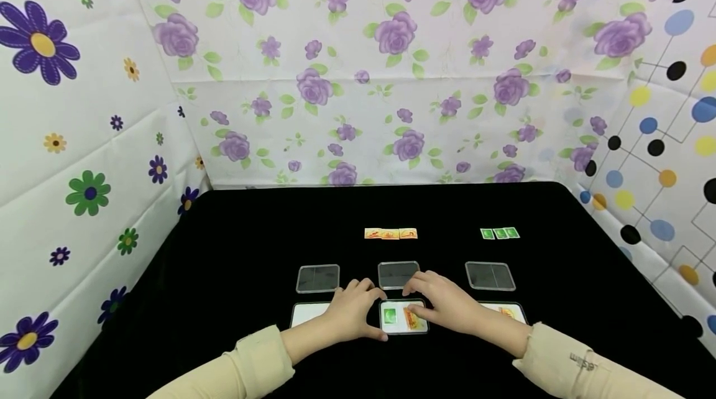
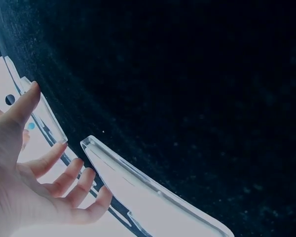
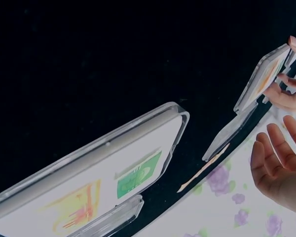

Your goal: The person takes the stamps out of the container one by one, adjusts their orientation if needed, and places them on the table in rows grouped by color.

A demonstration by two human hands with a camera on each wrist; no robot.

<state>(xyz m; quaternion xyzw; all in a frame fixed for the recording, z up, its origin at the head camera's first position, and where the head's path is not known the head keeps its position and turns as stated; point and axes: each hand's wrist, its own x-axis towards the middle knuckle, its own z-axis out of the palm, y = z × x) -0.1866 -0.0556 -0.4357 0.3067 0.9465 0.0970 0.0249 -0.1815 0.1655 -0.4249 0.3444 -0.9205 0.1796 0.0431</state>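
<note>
A shallow clear-edged case [image 1: 396, 327] with a white base lies at the middle of the near row. On it are a green picture card [image 1: 390, 316] at left and an orange picture card [image 1: 414, 319] at right. My left hand [image 1: 353, 312] rests at its left edge with thumb and fingers spread apart, thumb tip by the near left corner. My right hand [image 1: 447, 302] reaches over from the right, its thumb at the orange card and its loosely bent fingers by the far edge. In the right wrist view, that right hand [image 3: 283, 165] shows relaxed fingers.
Similar white cases lie left [image 1: 307, 312] and right [image 3: 96, 173], the right one bearing green and orange cards. Behind them sit three clear lids [image 1: 317, 279]. Further back are rows of orange cards [image 1: 390, 233] and green cards [image 1: 500, 233] on black cloth [image 1: 252, 219].
</note>
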